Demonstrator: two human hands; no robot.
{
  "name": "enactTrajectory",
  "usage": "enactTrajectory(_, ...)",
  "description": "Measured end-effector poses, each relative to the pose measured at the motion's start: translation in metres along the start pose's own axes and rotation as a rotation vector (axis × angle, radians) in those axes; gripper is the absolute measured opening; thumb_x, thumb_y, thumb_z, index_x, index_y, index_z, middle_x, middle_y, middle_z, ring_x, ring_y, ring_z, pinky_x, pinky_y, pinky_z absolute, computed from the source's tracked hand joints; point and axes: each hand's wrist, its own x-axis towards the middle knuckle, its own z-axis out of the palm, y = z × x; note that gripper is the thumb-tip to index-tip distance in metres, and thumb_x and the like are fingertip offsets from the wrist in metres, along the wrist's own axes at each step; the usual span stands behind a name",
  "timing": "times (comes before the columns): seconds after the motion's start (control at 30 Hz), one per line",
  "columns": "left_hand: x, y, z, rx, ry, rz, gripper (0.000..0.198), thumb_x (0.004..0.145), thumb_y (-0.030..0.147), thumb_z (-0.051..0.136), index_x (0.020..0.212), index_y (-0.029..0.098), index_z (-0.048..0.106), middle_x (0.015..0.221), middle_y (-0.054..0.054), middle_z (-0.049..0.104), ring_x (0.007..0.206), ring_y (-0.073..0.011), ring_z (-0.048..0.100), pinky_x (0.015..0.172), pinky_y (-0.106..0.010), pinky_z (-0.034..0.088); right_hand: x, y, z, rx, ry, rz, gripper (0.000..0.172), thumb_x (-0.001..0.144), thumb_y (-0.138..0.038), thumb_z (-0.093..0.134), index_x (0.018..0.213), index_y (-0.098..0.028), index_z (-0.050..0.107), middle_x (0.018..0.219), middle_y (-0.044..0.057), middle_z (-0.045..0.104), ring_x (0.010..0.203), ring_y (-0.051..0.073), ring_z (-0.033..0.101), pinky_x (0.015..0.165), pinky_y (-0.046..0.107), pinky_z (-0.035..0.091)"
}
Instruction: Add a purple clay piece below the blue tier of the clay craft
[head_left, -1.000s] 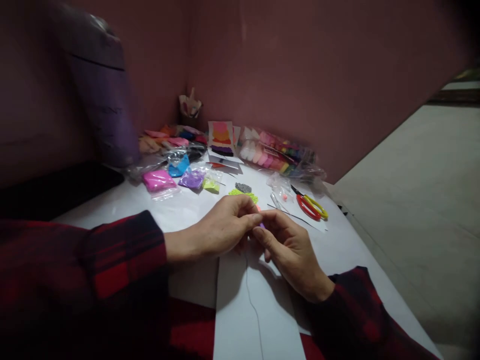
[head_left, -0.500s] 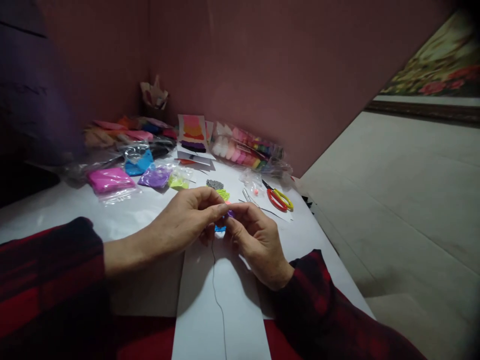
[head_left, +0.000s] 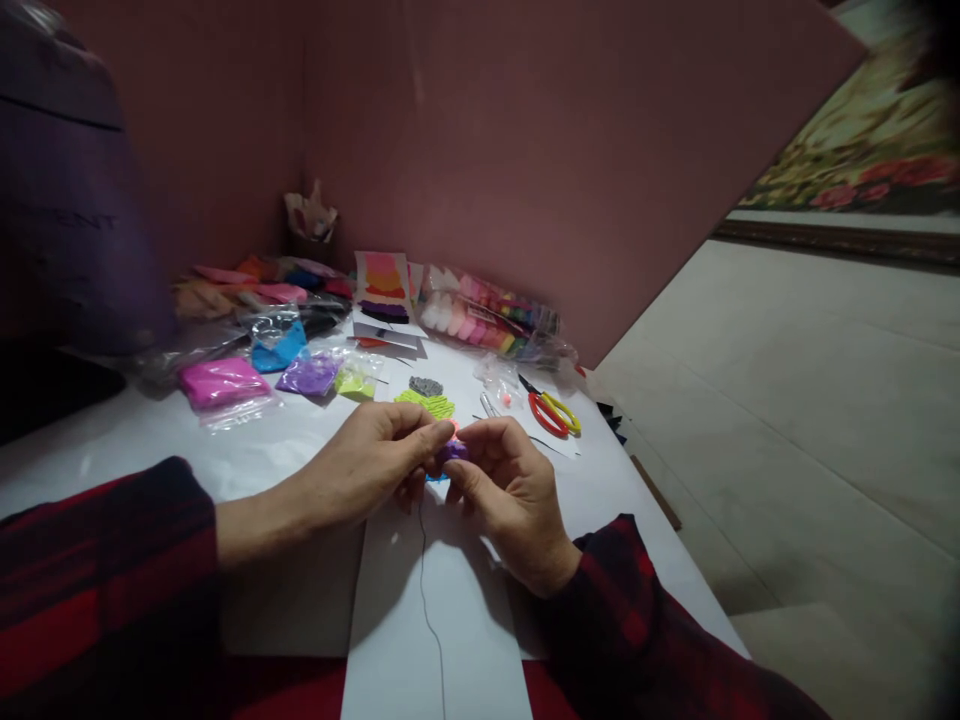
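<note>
My left hand [head_left: 373, 462] and my right hand [head_left: 504, 492] meet above the white table [head_left: 135, 440], fingertips pinched together on a small purple piece [head_left: 453, 451]. A thin dark thread [head_left: 424, 580] hangs from the hands and runs down over a white sheet [head_left: 442, 620] toward me. A bit of blue shows just beneath the fingers. Behind the hands lie a yellow-green patch [head_left: 426, 404] and a small grey patch [head_left: 426, 386]. Both sleeves are red and black plaid.
Bags of pink [head_left: 217, 382], blue [head_left: 277, 348], purple [head_left: 309, 374] and yellow-green material lie at the back left. A pack of coloured pieces [head_left: 487, 322] and a striped card [head_left: 382, 285] stand near the pink wall. Red and yellow scissors [head_left: 552, 410] lie right. A purple object [head_left: 67, 210] stands left.
The view has swung, shifting the table's things. My hands stay pinched together, and more of the purple piece shows between the fingertips now.
</note>
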Motion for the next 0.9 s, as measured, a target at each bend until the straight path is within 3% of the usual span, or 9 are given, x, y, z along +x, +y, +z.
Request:
enactTrajectory(0.23, 0.0017, -0.0026, -0.0002, -0.062, -0.108, 0.025, 0.017, 0.073, 0.028, 0.062, 0.072, 0.012, 0.062, 0.052, 0.003, 0.056, 0.045, -0.0081, 0.051, 0.044, -0.019, 0.039, -0.0010, -0.0009, -0.0052, -0.325, -0.011, -0.077, 0.024, 0.078, -0.011, 0.065, 0.098, -0.021, 0.056, 0.064, -0.006, 0.059, 0.050, 0.009, 0.053, 0.048, 0.022, 0.041)
enactTrajectory(0.43, 0.0013, 0.0011, -0.0016, -0.105, -0.071, 0.009, 0.017, 0.073, 0.027, 0.060, 0.075, 0.011, 0.062, 0.047, 0.002, 0.058, 0.041, -0.0101, 0.053, 0.043, -0.021, 0.042, 0.0004, -0.0005, -0.0063, -0.359, 0.014, -0.202, 0.026, 0.078, -0.016, 0.070, 0.101, -0.022, 0.062, 0.083, 0.000, 0.065, 0.067, 0.013, 0.059, 0.055, 0.024, 0.044)
enactTrajectory(0.63, 0.0010, -0.0002, 0.0005, -0.087, -0.080, -0.043, 0.028, 0.080, 0.040, 0.056, 0.073, 0.013, 0.060, 0.050, 0.001, 0.059, 0.041, -0.0101, 0.053, 0.044, -0.023, 0.044, 0.0000, -0.0045, -0.0070, -0.430, 0.031, -0.239, 0.013, 0.083, -0.012, 0.062, 0.092, -0.019, 0.066, 0.078, 0.001, 0.061, 0.068, 0.013, 0.056, 0.057, 0.026, 0.044)
enactTrajectory(0.77, 0.0026, -0.0023, 0.0029, -0.080, -0.089, -0.085, 0.021, 0.071, 0.033, 0.067, 0.075, 0.014, 0.058, 0.047, 0.004, 0.058, 0.038, -0.0094, 0.051, 0.041, -0.021, 0.041, -0.0026, -0.0071, -0.0051, -0.472, 0.018, -0.284, 0.015, 0.080, -0.005, 0.058, 0.087, -0.018, 0.063, 0.076, 0.001, 0.059, 0.068, 0.014, 0.055, 0.057, 0.026, 0.043)
enactTrajectory(0.9, 0.0023, -0.0027, 0.0023, -0.059, -0.107, 0.002, 0.014, 0.071, 0.026, 0.064, 0.068, 0.014, 0.060, 0.049, 0.003, 0.057, 0.043, -0.0105, 0.054, 0.045, -0.022, 0.042, -0.0015, -0.0068, -0.0041, -0.501, 0.029, -0.232, 0.018, 0.078, -0.004, 0.058, 0.088, -0.019, 0.061, 0.079, 0.001, 0.058, 0.069, 0.014, 0.055, 0.056, 0.026, 0.043)
